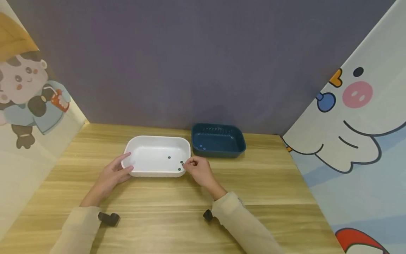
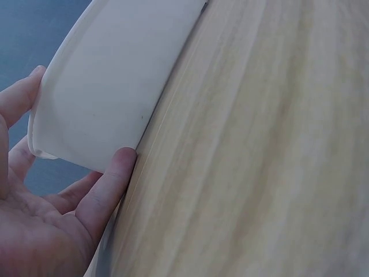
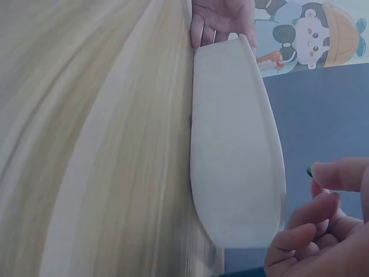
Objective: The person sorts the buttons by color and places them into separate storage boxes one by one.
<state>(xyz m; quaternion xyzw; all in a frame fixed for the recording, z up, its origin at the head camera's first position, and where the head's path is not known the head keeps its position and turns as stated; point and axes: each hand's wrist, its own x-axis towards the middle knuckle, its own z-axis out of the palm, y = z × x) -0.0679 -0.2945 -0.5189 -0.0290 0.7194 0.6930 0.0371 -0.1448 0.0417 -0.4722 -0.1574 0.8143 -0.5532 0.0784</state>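
Note:
A shallow white plastic tray (image 1: 149, 161) stands on the table, with small dark green round pieces (image 1: 169, 157) on its floor toward the right. My left hand (image 1: 113, 171) holds its left end; in the left wrist view, fingertips (image 2: 122, 158) touch the outer wall and rim. At the near right corner, my right hand (image 1: 200, 171) pinches a tiny green piece (image 3: 309, 171) between thumb and forefinger, just above the rim. To the right, a dark blue basket (image 1: 219, 154) has two small round pieces (image 1: 202, 147) in its left part.
The wooden table (image 1: 158, 218) spreads out in front of both containers. A grey-purple panel (image 1: 190, 63) rises behind them, and cartoon-printed walls (image 1: 358, 123) flank the table. Black wrist devices (image 1: 109, 219) sit by the sleeves.

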